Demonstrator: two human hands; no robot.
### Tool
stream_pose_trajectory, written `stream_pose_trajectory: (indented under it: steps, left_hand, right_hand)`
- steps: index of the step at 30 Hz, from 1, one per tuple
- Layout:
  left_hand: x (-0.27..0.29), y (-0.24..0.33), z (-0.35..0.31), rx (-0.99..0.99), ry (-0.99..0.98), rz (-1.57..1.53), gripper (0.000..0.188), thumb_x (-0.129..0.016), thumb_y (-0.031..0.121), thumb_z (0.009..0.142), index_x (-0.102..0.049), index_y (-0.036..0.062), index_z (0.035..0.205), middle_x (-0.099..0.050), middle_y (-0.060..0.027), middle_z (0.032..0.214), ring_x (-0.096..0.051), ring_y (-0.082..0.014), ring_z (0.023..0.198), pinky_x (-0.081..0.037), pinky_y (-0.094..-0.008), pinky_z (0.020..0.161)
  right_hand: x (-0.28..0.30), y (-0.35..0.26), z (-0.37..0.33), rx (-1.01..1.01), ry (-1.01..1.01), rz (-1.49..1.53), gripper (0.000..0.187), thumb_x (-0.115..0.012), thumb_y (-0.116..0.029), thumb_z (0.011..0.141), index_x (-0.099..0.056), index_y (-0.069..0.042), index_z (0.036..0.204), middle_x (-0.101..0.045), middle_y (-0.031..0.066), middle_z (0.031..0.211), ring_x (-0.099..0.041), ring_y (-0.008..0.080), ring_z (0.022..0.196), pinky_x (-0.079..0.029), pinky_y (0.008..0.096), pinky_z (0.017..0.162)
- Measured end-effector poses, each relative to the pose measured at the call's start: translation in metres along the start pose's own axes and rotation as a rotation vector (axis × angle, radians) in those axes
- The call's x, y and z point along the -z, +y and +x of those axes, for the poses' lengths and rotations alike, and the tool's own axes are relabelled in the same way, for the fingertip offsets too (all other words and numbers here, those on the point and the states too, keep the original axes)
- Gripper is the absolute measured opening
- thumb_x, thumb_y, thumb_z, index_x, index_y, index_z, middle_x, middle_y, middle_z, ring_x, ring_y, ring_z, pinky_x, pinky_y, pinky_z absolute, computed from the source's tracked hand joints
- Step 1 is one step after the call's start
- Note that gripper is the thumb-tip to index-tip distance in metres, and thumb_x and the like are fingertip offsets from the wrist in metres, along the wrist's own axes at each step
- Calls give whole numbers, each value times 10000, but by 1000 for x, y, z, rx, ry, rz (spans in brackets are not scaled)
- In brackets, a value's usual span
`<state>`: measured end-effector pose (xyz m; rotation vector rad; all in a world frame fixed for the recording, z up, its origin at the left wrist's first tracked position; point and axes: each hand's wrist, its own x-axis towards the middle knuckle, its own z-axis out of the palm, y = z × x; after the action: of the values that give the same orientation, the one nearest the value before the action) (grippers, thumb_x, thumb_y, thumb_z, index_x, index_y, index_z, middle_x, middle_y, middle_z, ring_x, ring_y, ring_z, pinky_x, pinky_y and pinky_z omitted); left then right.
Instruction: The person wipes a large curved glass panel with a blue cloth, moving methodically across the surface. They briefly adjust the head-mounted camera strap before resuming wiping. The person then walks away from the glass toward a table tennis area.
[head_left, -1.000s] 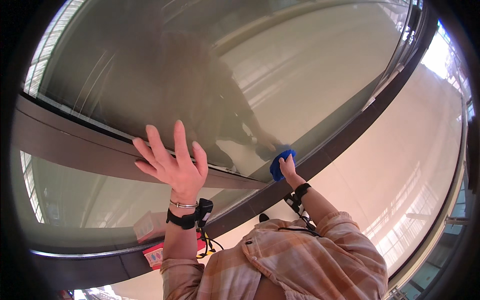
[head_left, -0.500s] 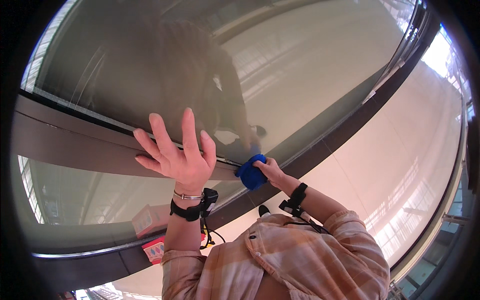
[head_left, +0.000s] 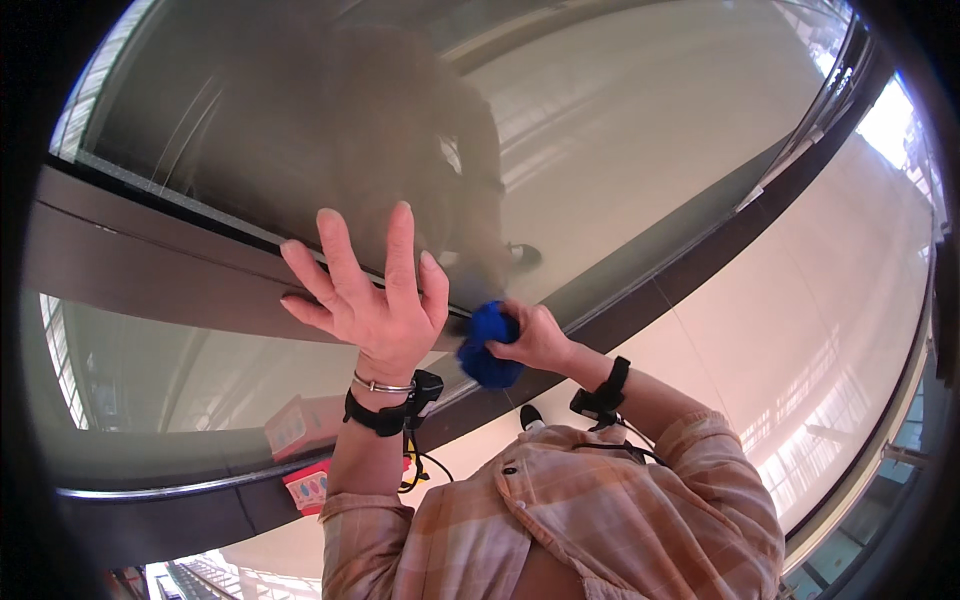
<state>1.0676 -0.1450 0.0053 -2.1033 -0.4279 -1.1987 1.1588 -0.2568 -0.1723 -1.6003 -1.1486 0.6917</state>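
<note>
Right hand [head_left: 540, 338]: closed on the blue cloth [head_left: 490, 355], near the frame's centre.
Cloth: bunched; probably light, soft and unbreakable, best gripped by its thick folds.
Left hand [head_left: 385, 318]: open, fingers spread, over the brown bar [head_left: 150, 265] left of centre; contact unclear.
Glossy panel [head_left: 620, 170]: fills the upper frame; likely smooth and slippery.
In the way: the left hand, just left of the cloth, and the bar's edge.
Red box [head_left: 308, 488]: lower left, well apart.
</note>
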Motion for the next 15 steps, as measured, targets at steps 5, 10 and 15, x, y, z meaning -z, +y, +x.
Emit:
stream_pose_trajectory:
  steps: [5, 10, 15]
  left_hand:
    - [-2, -3, -6, -6, -12, 27, 449, -520, 333, 858, -578, 130, 1255, -313, -268, 1456, -213, -507, 1358, 1, -566, 1098]
    - [-1, 0, -2, -21, -3, 50, 471, -507, 341, 873, -542, 124, 1289, -298, -276, 1457, -208, -518, 1354, -40, -605, 1073]
    - [-1, 3, 1, -12, -2, 52, 472, -528, 333, 865, -545, 119, 1286, -298, -268, 1461, -229, -509, 1347, -91, -629, 1054]
  right_hand:
    - [-40, 123, -19, -356, 83, -263, 439, -724, -294, 683, -586, 17, 960, -652, 211, 809, -653, 366, 784, -522, 431, 716]
    - [-48, 184, -11, -790, 474, 416, 384, -658, -247, 731, -532, 30, 966, -614, 146, 816, -613, 203, 773, -500, 346, 726]
    - [-36, 70, -7, -285, 804, 548, 451, -674, -177, 789, -403, -8, 1107, -589, 143, 849, -584, 207, 762, -492, 327, 712]
